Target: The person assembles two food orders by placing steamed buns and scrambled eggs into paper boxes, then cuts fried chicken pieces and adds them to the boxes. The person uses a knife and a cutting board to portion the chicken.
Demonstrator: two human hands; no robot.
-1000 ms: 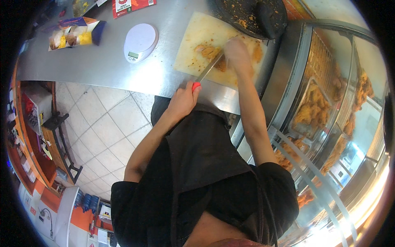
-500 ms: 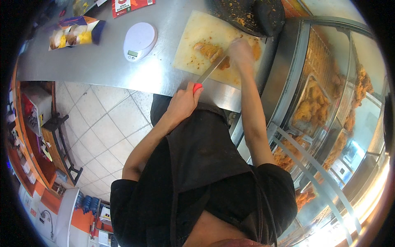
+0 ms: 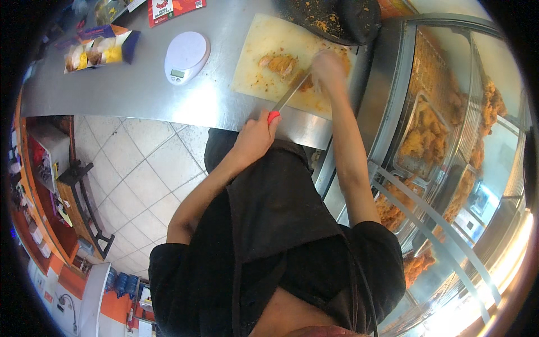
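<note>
My left hand [image 3: 255,137] is wrapped round the red handle of a knife [image 3: 292,94]. The blade slants up and right across a pale cutting board [image 3: 255,39], its far part down at a dark-crusted piece of fried chicken [image 3: 306,83]. Curled and slightly blurred, my right hand [image 3: 329,70] presses down on that piece just right of the blade; its fingertips are partly hidden, and what looks like a clear glove covers it. Left of the blade lies another chunk of fried chicken [image 3: 281,64] with paler meat showing. Crumbs dot the board.
A dark mortar-like dish [image 3: 331,19] with crumbs stands behind the board. Left on the steel counter [image 3: 135,84] are a white kitchen scale [image 3: 187,56], a printed box [image 3: 101,50] and a red leaflet [image 3: 174,10]. A glass cabinet [image 3: 387,118] with trays of fried chicken borders the right side.
The knife handle and my left hand have shifted slightly to the right, and the blade stands a little steeper. My right hand stays at the same piece of chicken.
</note>
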